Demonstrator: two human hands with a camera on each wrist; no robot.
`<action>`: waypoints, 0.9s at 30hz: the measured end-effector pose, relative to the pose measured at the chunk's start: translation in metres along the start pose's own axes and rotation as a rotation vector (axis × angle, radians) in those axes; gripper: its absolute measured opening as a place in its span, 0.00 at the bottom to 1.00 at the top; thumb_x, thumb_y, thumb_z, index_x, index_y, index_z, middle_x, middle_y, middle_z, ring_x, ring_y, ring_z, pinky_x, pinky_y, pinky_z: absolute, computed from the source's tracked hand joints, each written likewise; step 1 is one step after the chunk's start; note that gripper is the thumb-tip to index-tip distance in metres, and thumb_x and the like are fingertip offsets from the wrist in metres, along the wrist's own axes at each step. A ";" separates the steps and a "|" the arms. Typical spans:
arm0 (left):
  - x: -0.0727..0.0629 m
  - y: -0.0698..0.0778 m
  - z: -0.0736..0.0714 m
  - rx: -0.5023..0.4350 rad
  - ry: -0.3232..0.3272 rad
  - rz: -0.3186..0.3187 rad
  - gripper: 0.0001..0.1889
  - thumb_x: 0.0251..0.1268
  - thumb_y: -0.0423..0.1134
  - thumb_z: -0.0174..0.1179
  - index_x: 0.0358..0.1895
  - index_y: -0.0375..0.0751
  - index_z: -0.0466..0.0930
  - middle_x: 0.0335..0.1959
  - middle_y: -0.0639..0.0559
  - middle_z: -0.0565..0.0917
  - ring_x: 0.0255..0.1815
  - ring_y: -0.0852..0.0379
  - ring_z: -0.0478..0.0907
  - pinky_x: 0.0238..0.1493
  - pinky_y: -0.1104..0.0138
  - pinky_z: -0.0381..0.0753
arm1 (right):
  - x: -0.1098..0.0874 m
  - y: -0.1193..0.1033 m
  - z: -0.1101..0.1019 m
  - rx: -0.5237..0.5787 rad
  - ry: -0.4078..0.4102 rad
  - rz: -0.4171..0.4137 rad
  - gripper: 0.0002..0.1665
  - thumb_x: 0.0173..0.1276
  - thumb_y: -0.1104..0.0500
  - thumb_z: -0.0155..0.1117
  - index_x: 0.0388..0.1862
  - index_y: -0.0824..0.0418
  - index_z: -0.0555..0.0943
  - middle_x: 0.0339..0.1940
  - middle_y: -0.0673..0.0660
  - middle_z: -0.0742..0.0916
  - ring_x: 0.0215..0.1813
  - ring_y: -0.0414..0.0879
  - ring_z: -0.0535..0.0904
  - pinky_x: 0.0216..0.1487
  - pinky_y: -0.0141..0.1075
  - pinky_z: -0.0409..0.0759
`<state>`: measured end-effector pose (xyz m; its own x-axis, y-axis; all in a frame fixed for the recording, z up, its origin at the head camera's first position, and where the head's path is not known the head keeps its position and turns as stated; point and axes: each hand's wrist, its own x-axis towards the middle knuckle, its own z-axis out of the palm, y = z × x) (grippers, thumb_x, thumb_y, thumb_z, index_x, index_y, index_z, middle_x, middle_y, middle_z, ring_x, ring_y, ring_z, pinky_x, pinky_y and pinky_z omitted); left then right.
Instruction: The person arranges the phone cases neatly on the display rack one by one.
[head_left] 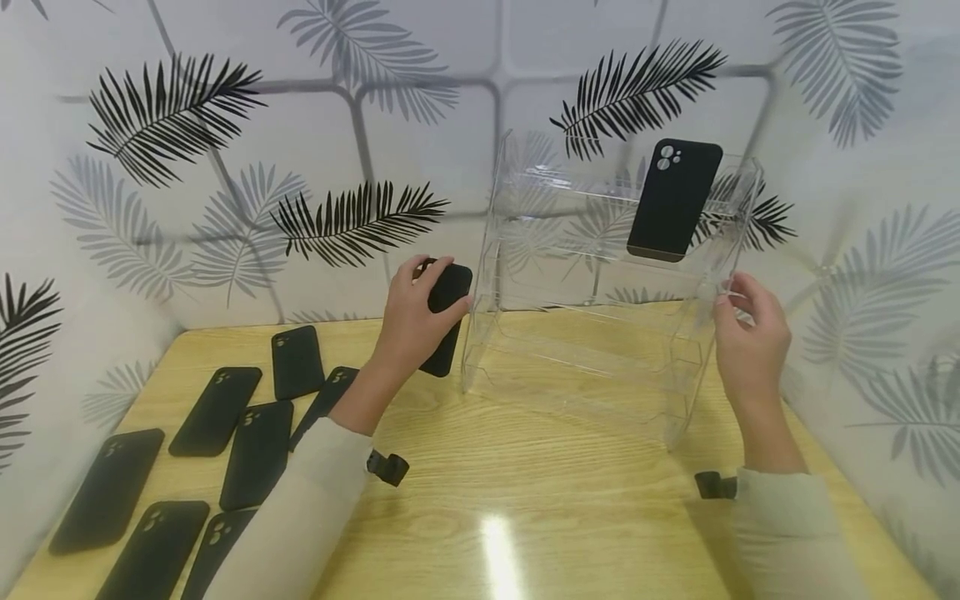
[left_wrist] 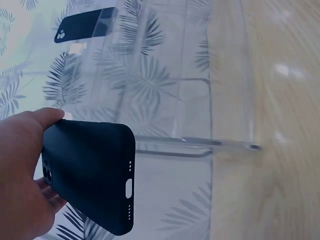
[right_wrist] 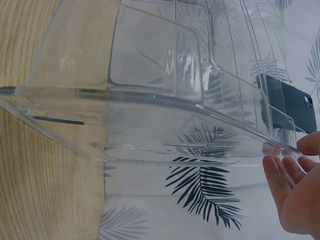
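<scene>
A tiered rack of clear plastic (head_left: 577,357) stands on the table at the back, right of the middle. My left hand (head_left: 408,321) grips a black phone case (head_left: 441,357) just outside the rack's left side. In the left wrist view, the lower end of that phone case (left_wrist: 95,167), with its port cut-out, points toward the rack. My right hand (head_left: 753,346) pinches the edge of the right side panel, thumb on one face and fingers on the other. Another black phone case (head_left: 675,200) leans on a top tier near the right, camera holes uppermost.
Several more black phone cases (head_left: 255,454) lie spread over the left part of the wooden table (head_left: 525,492), some partly behind my left sleeve (head_left: 300,500). A leaf-patterned backdrop (head_left: 420,150) rises directly behind the rack and along both sides.
</scene>
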<state>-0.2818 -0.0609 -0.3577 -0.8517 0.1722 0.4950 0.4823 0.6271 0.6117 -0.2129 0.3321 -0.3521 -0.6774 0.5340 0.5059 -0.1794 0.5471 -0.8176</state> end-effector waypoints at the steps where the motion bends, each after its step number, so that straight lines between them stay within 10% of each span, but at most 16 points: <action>1: 0.002 0.004 -0.001 -0.003 0.014 0.015 0.34 0.68 0.55 0.65 0.75 0.54 0.67 0.77 0.43 0.59 0.72 0.43 0.64 0.64 0.46 0.74 | 0.000 0.000 0.000 -0.001 -0.001 0.000 0.23 0.75 0.54 0.57 0.66 0.57 0.79 0.56 0.49 0.83 0.53 0.30 0.78 0.55 0.26 0.77; 16: 0.043 0.064 -0.003 -0.001 0.115 0.230 0.34 0.67 0.50 0.66 0.73 0.44 0.69 0.74 0.40 0.62 0.67 0.43 0.66 0.60 0.51 0.76 | 0.003 0.001 0.001 -0.003 0.006 -0.016 0.23 0.75 0.55 0.57 0.66 0.58 0.79 0.58 0.53 0.84 0.52 0.29 0.78 0.54 0.26 0.77; 27: 0.078 0.116 0.014 -0.004 0.135 0.266 0.34 0.69 0.51 0.64 0.75 0.45 0.66 0.76 0.40 0.59 0.74 0.43 0.61 0.68 0.54 0.71 | 0.002 0.002 0.001 0.011 0.003 -0.012 0.23 0.75 0.55 0.58 0.66 0.56 0.80 0.57 0.51 0.84 0.52 0.29 0.78 0.54 0.25 0.77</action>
<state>-0.2950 0.0357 -0.2563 -0.6602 0.2270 0.7159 0.6860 0.5703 0.4518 -0.2156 0.3341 -0.3532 -0.6731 0.5290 0.5169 -0.1955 0.5467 -0.8142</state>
